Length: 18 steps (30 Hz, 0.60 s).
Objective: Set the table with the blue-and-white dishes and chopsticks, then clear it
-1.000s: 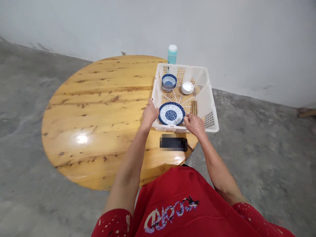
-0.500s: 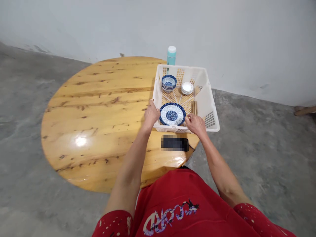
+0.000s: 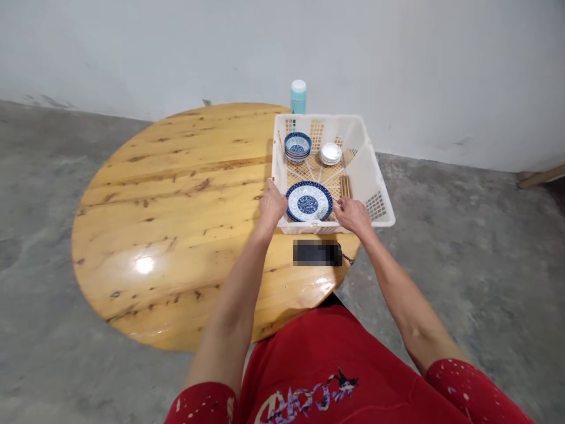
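A white plastic basket [image 3: 379,171] stands at the right side of the round wooden table. My left hand [image 3: 272,205] is closed on its left rim near the front corner, the index finger lying along the rim. Over the front rim, towards the right, my right hand [image 3: 354,215] is closed, its fingertips inside beside the plates. Between my hands lie stacked blue-and-white plates [image 3: 309,202]. Behind them are a stack of blue-and-white bowls [image 3: 298,147] and a stack of small white dishes [image 3: 331,153]. Some chopsticks [image 3: 345,186] lie near my right fingers.
The wooden table [image 3: 176,218] reaches far to the left. A dark, pixelated rectangular object [image 3: 316,253] with a cord lies before the basket. A turquoise bottle [image 3: 298,99] with a white lid stands behind it, near the wall. The basket's right side extends past the table edge.
The view has turned slightly, shifting the bottle left and the dark object right in the picture. Both hands stay at the basket's rim, and the dishes keep their places inside.
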Motion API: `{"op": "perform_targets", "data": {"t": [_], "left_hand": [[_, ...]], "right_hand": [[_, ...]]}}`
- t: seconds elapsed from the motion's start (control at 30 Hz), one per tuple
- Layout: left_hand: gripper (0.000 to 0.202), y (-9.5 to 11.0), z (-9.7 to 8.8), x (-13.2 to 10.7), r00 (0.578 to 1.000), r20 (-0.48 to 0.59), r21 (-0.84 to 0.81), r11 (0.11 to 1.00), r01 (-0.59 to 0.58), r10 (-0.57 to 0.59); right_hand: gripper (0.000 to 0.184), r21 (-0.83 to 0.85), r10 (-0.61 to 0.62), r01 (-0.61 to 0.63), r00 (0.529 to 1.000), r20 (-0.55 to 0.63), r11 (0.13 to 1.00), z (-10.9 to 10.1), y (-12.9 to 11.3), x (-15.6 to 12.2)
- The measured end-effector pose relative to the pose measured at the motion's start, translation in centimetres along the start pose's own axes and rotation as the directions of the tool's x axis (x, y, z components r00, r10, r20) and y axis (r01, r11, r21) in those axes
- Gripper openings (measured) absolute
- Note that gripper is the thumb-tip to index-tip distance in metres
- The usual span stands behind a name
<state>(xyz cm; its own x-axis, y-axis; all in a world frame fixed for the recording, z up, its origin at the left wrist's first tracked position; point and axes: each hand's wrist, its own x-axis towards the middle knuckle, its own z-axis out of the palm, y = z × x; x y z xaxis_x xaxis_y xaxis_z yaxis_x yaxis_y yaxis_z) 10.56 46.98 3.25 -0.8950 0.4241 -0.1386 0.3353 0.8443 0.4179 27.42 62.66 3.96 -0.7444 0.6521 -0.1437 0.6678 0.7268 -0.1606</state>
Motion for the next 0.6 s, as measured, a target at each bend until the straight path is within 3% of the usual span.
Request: {"op": "perform_targets", "data": {"t": [0.6], "left_hand": [[0.054, 0.33, -0.11, -0.25, 0.999, -0.017, 0.051, 0.998, 0.038, -0.038]], "right_hand": [[0.042, -0.001, -0.092, 0.092, 0.994, 0.061, 0.996, -0.3, 0.16, -0.19]]}}
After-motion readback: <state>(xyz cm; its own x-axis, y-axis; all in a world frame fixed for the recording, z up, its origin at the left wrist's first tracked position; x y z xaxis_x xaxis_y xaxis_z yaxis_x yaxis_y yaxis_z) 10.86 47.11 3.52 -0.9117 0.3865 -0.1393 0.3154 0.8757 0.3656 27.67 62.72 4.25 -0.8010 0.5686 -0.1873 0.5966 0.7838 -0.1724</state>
